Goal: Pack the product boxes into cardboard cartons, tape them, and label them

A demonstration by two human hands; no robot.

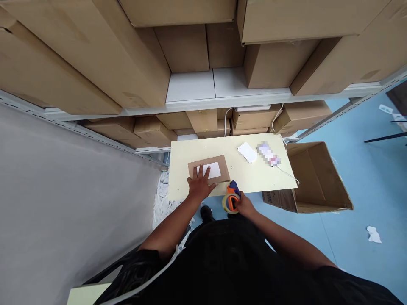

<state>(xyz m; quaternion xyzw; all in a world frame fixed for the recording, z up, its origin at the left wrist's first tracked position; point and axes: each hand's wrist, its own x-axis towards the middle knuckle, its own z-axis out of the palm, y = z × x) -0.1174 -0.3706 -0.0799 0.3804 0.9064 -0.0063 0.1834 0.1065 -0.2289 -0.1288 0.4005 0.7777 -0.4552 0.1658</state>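
A flat brown cardboard box (225, 171) lies on the pale yellow table (254, 180), a white label (214, 170) on its top. My left hand (199, 185) rests on the box's left part with fingers spread, partly covering the label. Wrapped around the handle of an orange and blue tape dispenser (232, 189) is my right hand (244, 205). A roll of tape sits in the dispenser. It is held at the table's front edge, just to the right of the box's near corner.
White paper slips (247, 152) and a blurred-out item (269, 154) with a cable lie on the table's right side. An open carton (321, 180) stands on the floor at right. Shelves of cardboard boxes (181, 48) rise behind; shredded paper (162, 203) covers floor at left.
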